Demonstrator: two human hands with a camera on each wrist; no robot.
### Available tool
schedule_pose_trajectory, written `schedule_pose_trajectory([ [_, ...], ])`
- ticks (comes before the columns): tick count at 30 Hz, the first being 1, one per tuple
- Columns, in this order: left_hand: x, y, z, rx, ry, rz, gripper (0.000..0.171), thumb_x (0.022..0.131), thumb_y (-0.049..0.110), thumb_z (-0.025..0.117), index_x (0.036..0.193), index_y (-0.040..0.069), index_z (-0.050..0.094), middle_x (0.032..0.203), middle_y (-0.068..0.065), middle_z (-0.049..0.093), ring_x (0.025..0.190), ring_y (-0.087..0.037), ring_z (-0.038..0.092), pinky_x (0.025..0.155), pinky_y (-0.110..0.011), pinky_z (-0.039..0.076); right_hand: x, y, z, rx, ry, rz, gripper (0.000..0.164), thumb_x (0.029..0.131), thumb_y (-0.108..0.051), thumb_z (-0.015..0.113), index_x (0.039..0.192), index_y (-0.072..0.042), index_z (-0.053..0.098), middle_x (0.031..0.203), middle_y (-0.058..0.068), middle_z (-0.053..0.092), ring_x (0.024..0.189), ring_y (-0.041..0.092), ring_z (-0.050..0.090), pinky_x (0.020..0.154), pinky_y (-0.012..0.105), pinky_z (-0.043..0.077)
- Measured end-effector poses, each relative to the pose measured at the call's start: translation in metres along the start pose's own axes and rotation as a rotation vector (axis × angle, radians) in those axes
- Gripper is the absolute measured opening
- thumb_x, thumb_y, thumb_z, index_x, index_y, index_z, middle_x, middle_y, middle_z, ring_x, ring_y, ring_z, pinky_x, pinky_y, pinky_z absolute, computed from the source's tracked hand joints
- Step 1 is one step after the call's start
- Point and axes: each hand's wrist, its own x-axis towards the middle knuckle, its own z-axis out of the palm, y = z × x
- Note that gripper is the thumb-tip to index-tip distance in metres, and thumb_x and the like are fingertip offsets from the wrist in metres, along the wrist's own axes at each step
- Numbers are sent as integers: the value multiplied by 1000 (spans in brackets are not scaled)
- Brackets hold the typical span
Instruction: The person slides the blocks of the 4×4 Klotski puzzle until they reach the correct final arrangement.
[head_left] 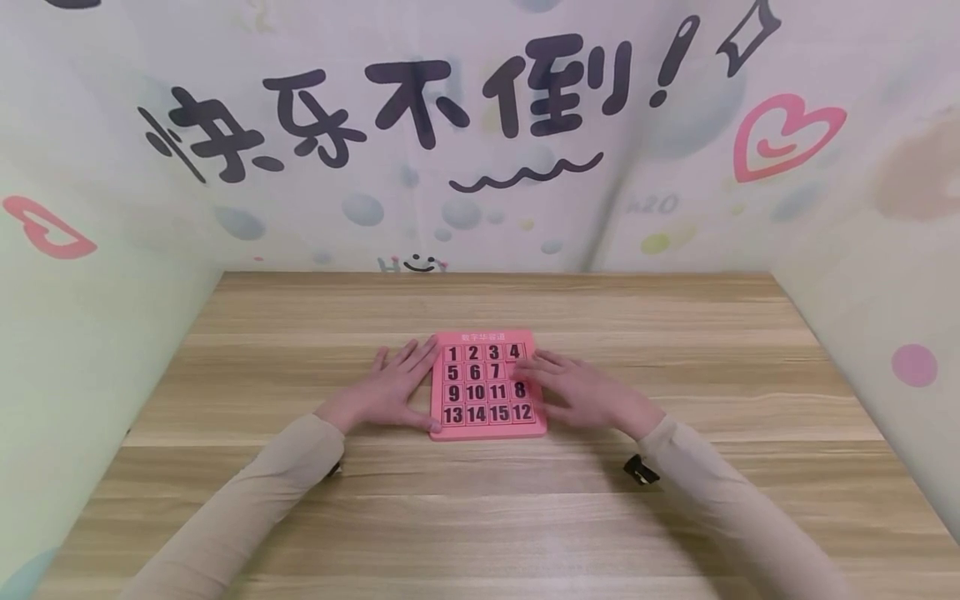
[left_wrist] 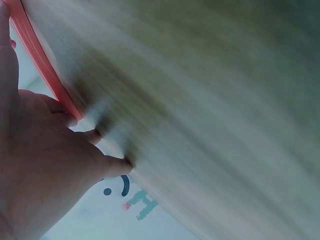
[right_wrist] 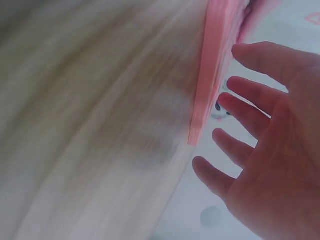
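A pink sliding number puzzle (head_left: 489,432) lies flat on the wooden table. Its tiles read 1 to 4 along the top row, then 5, 6, 7, with 9, 10, 11, 8 and 13, 14, 15, 12 below. To the right of the 7, fingertips partly cover the tile space. My left hand (head_left: 386,392) spreads along the puzzle's left side, index finger by the upper corner and thumb at the lower one. In the left wrist view its other fingertips rest on the table. My right hand (head_left: 581,390) reaches over the right edge, fingers extended and slightly apart.
The wooden table (head_left: 480,525) surrounds the puzzle. Behind it stands a printed white backdrop (head_left: 480,225) with dark lettering, and side panels rise at left and right. Small black items (head_left: 641,469) show under each sleeve cuff.
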Motion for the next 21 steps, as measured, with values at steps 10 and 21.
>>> schedule_pose_trajectory([
  [10, 1, -2, 1, 13, 4, 0, 120, 75, 72, 63, 155, 6, 2, 160, -10, -6, 144, -37, -4, 109, -63, -6, -11, -6, 5, -150, -29, -61, 55, 96, -27, 57, 145, -6, 43, 149, 11, 40, 138, 38, 31, 110, 57, 25],
  [21, 1, -1, 1, 11, 0, -1, 121, 75, 72, 63, 155, 7, 1, 161, -9, -6, 144, -36, -5, 109, -64, -6, -20, -11, 2, -200, -35, -102, 50, 97, -27, 57, 143, -10, 47, 149, 14, 40, 137, 39, 32, 108, 57, 28],
])
